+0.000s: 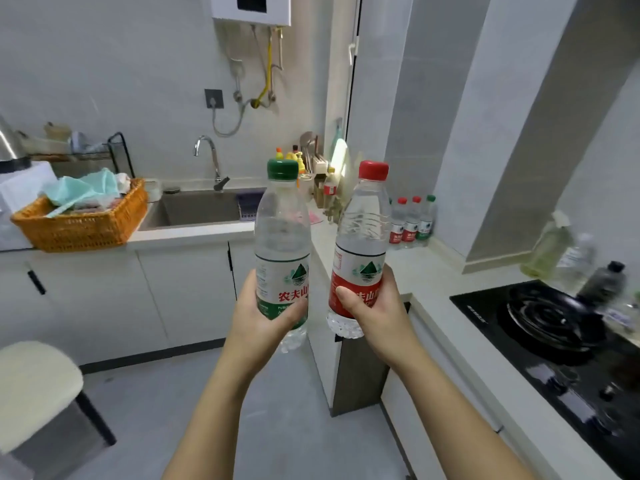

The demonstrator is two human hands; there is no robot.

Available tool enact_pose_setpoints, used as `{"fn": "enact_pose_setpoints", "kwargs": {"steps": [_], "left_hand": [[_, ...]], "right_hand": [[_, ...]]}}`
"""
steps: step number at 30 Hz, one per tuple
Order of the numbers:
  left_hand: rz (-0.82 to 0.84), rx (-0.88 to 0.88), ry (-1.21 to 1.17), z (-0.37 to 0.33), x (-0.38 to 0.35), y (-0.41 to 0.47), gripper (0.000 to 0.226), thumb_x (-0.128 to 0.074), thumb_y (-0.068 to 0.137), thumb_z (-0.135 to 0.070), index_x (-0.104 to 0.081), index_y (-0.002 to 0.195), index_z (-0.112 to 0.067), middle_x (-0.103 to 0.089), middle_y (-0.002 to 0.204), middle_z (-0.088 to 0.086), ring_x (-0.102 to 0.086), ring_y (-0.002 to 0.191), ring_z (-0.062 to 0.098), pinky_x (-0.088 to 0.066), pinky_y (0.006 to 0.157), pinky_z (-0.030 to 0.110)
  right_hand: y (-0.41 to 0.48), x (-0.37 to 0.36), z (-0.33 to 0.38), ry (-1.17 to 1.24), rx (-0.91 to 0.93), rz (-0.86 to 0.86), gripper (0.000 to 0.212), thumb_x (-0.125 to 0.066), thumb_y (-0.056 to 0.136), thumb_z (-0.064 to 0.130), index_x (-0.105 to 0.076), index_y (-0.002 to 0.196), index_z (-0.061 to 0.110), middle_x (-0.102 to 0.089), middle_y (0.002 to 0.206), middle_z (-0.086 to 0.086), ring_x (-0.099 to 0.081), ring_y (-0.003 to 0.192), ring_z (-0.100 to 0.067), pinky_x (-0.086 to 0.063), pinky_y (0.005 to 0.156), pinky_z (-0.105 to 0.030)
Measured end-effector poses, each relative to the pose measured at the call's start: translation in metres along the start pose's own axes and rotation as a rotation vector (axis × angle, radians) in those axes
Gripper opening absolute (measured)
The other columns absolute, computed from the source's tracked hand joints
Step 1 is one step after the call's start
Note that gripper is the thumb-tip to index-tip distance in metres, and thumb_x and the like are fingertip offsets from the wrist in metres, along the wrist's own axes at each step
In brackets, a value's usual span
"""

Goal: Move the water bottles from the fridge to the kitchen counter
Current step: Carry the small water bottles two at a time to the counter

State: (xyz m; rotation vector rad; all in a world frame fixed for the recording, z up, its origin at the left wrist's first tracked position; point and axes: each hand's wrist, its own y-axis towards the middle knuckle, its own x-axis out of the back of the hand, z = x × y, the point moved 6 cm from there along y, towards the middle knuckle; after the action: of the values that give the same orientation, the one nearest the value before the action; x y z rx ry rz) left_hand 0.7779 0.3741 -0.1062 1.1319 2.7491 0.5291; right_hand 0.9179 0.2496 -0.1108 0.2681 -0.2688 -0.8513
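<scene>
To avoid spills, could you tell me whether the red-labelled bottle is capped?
Capped: a red cap sits atop the red-labelled bottle.

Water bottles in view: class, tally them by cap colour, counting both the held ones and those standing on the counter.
Red caps: 3, held red bottle, two counter red bottles.
Green caps: 2, held green bottle, counter green bottle.
Total: 5.

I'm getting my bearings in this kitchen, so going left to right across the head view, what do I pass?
Orange basket → faucet → green-capped bottle → red-capped bottle → bottles on the counter → black hob.
</scene>
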Motion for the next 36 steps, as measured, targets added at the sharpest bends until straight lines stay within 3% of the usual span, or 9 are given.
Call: {"fn": "enact_pose_setpoints", "kwargs": {"steps": [4, 7, 16, 24, 27, 32, 36], "left_hand": [[0.038, 0.01, 0.006, 0.021, -0.029, 0.029, 0.045, -0.075, 0.06, -0.053, -0.055, 0.1, -0.056, -0.069, 0.098, -0.018, -0.067, 0.091, 0.002, -0.051, 0.066, 0.01], [0.054, 0.027, 0.012, 0.038, -0.055, 0.05, 0.042, -0.075, 0.059, -0.052, -0.055, 0.096, -0.06, -0.069, 0.098, -0.019, -0.067, 0.09, 0.002, -0.052, 0.065, 0.011], [0.031, 0.061, -0.015, 0.079, -0.153, 0.124, 0.057, -0.078, 0.058, -0.051, -0.053, 0.109, -0.04, -0.069, 0.098, -0.019, -0.068, 0.09, 0.002, -0.052, 0.065, 0.012], [-0.052, 0.141, -0.047, 0.117, -0.232, 0.178, 0.06, -0.079, 0.056, -0.049, -0.055, 0.111, -0.036, -0.07, 0.099, -0.018, -0.068, 0.09, 0.002, -0.053, 0.065, 0.013], [-0.06, 0.173, -0.037, 0.137, -0.248, 0.196, 0.059, -0.08, 0.058, -0.046, -0.056, 0.111, -0.034, -0.071, 0.099, -0.017, -0.069, 0.089, 0.002, -0.053, 0.064, 0.013], [-0.03, 0.23, 0.007, 0.181, -0.269, 0.233, 0.044, -0.082, 0.075, -0.017, -0.056, 0.106, -0.034, -0.07, 0.096, -0.01, -0.069, 0.087, 0.006, -0.053, 0.063, 0.014], [0.022, 0.284, 0.026, 0.221, -0.285, 0.269, 0.048, -0.082, 0.07, -0.021, -0.054, 0.109, -0.029, -0.069, 0.094, -0.007, -0.069, 0.085, 0.012, -0.057, 0.066, 0.022]], "right_hand": [[0.018, 0.03, -0.027, -0.017, -0.046, -0.077, 0.066, -0.072, 0.067, 0.057, -0.043, 0.124, 0.038, -0.062, 0.117, 0.018, -0.06, 0.106, 0.006, -0.051, 0.081, -0.012], [0.036, 0.055, -0.048, -0.028, -0.074, -0.098, 0.063, -0.073, 0.07, 0.053, -0.042, 0.122, 0.039, -0.062, 0.114, 0.021, -0.061, 0.104, 0.007, -0.05, 0.079, -0.012], [0.125, 0.142, -0.103, -0.025, -0.095, -0.076, 0.057, -0.076, 0.084, 0.025, -0.04, 0.127, 0.031, -0.06, 0.119, 0.013, -0.06, 0.11, -0.003, -0.051, 0.092, -0.028], [0.197, 0.217, -0.149, -0.051, -0.136, -0.038, 0.057, -0.077, 0.082, 0.023, -0.039, 0.123, 0.034, -0.058, 0.114, 0.02, -0.057, 0.098, 0.016, -0.049, 0.072, -0.006], [0.213, 0.234, -0.173, -0.066, -0.18, -0.048, 0.056, -0.077, 0.082, 0.021, -0.04, 0.122, 0.032, -0.059, 0.113, 0.018, -0.058, 0.097, 0.015, -0.049, 0.071, -0.007], [0.246, 0.252, -0.218, -0.088, -0.256, -0.079, 0.059, -0.08, 0.079, 0.022, -0.042, 0.124, 0.029, -0.06, 0.112, 0.017, -0.059, 0.095, 0.016, -0.049, 0.07, -0.006], [0.276, 0.262, -0.258, -0.119, -0.316, -0.108, 0.061, -0.082, 0.075, 0.024, -0.044, 0.123, 0.03, -0.061, 0.112, 0.016, -0.059, 0.095, 0.015, -0.047, 0.068, -0.003]]}}
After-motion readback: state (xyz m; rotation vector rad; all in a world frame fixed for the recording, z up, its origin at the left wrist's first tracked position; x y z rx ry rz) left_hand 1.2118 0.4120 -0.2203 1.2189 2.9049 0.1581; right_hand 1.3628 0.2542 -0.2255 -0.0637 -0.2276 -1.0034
